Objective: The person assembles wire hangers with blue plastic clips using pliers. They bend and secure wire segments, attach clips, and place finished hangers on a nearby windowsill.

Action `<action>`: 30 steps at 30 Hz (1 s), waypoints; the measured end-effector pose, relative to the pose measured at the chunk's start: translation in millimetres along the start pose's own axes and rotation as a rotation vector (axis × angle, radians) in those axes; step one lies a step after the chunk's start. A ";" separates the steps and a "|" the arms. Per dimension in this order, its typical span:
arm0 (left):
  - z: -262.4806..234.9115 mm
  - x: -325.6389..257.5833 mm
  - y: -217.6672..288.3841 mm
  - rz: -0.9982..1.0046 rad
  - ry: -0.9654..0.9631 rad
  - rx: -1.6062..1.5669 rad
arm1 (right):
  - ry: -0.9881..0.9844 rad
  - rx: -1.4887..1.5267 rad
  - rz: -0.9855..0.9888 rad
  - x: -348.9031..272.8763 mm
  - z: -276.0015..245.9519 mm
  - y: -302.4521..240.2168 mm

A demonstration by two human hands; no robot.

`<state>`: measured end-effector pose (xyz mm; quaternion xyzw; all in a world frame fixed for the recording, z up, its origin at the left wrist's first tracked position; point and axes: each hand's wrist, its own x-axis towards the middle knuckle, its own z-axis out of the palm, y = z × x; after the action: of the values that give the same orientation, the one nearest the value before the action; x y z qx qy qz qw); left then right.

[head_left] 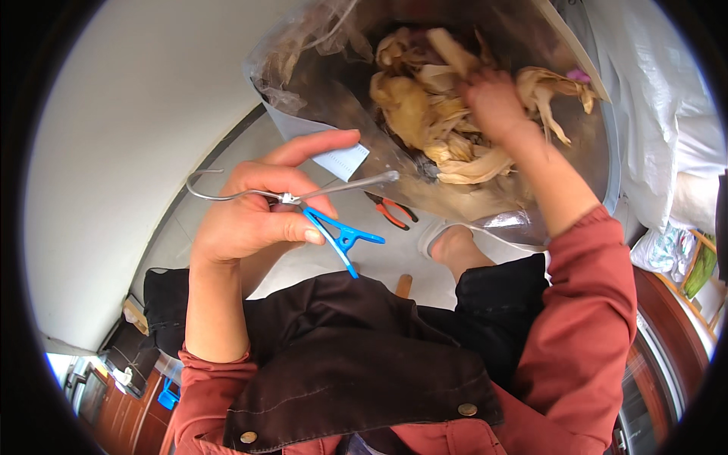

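Observation:
My left hand (262, 193) is closed on a clip hanger (334, 186), pinched between thumb and fingers. Its thin metal hook curves out to the left, and a blue plastic clip (343, 236) dangles under my thumb. My left index finger stretches out to the right above it. Inside a large silvery-lined bag (561, 178), my right hand (497, 106) is among tan, dry, leafy strips that look like corn husks (413, 106). Its fingers seem curled round a pale strip that is blurred along with the hand; the fingertips are hidden.
Red-handled pliers (394, 211) lie on the tiled floor between my feet and the bag. A white wall (144, 98) curves along the left. Clear plastic film hangs inside the bag's left side. White sacks (644, 98) stand at the right. A blue clip-like object (168, 394) is at the lower left.

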<state>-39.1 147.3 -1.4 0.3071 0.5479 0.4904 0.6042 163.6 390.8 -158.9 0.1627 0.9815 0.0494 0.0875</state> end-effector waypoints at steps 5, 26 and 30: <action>8.6 -0.7 4.5 0.001 0.064 -0.126 | -0.082 0.373 0.122 -23.8 -45.3 45.9; -10.1 4.6 -9.8 0.104 -0.055 -0.083 | -0.007 0.702 0.549 -31.3 -57.9 97.6; -7.8 3.5 -11.9 0.100 -0.023 -0.114 | 0.038 0.755 0.549 -31.1 -56.3 98.3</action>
<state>-43.8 145.3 -15.2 0.3047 0.4961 0.5470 0.6015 212.6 469.4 -86.6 0.4359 0.8530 -0.2869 -0.0121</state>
